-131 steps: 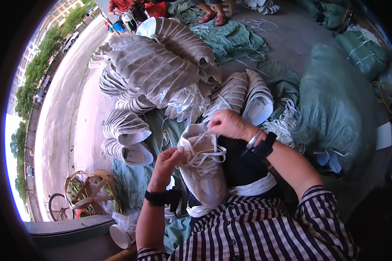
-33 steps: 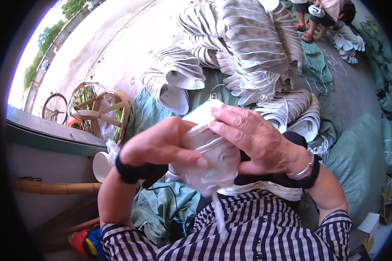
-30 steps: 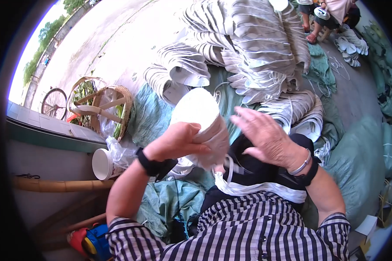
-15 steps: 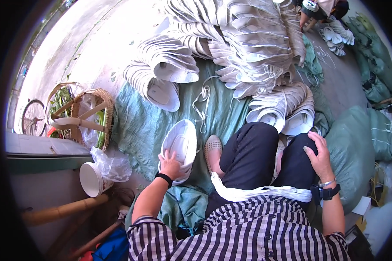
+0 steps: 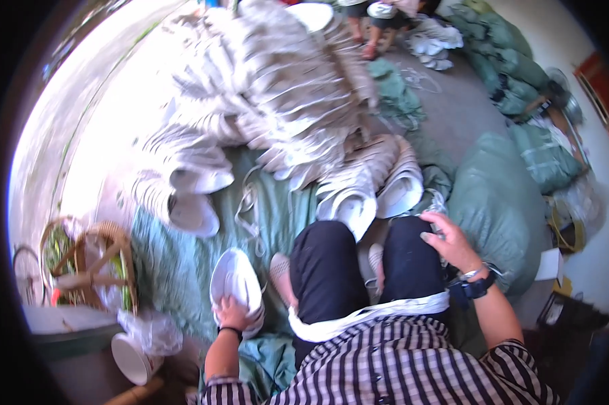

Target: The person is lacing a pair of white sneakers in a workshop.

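A small nested stack of white shoe uppers [image 5: 240, 273] stands on the green sheet to the left of my feet. My left hand [image 5: 233, 314] rests on its near end, fingers spread over the inside of the top one and not wrapped round it. My right hand [image 5: 451, 244] lies on my right knee, fingers loosely stretched, with nothing seen in it. A bundle of white shoe uppers [image 5: 355, 206] leans just beyond my knees, and two more rows [image 5: 193, 212] lie to the far left. White cloth strips [image 5: 358, 314] lie across my lap.
A large heap of shoe uppers [image 5: 291, 81] rises ahead. Green sacks [image 5: 497, 209] line the right side. At left are a wicker basket [image 5: 105, 260], a plastic bag [image 5: 152, 334] and a white tub [image 5: 132, 358]. Another person's legs [image 5: 372, 34] show at the back.
The view has swung to the right and upward, so the scene sits further left and lower. My left hand stays on the shoe uppers, my right on the knee.
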Motion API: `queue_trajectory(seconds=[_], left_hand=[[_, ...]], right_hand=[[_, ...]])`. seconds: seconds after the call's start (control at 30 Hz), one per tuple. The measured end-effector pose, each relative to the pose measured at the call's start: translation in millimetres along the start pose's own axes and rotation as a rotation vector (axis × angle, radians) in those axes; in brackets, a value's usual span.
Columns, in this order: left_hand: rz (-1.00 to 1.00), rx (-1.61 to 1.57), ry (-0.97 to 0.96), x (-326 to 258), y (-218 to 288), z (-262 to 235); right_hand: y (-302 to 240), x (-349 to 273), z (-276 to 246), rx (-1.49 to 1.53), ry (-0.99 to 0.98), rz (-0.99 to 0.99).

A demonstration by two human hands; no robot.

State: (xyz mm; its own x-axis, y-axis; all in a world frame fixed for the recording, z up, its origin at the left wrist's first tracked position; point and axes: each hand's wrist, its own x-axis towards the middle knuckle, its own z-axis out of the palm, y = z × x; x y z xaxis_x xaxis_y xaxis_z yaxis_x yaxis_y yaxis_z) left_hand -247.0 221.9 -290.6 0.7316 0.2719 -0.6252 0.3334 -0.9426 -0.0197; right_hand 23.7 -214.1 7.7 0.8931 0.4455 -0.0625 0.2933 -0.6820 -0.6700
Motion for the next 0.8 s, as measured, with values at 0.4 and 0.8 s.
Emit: queue_trajectory(seconds=[0.4, 0.8], left_hand=[[0.077, -0.055, 0.431, -60.1, 41.2, -43.3], [0.222, -0.179, 0.038, -67.9, 3.6, 3.3]], right_hand=[[218.4, -25.2, 43.0, 0.148, -0.061, 0.394], [356.9, 140.5, 34.6, 0.055, 0.477, 0.341]])
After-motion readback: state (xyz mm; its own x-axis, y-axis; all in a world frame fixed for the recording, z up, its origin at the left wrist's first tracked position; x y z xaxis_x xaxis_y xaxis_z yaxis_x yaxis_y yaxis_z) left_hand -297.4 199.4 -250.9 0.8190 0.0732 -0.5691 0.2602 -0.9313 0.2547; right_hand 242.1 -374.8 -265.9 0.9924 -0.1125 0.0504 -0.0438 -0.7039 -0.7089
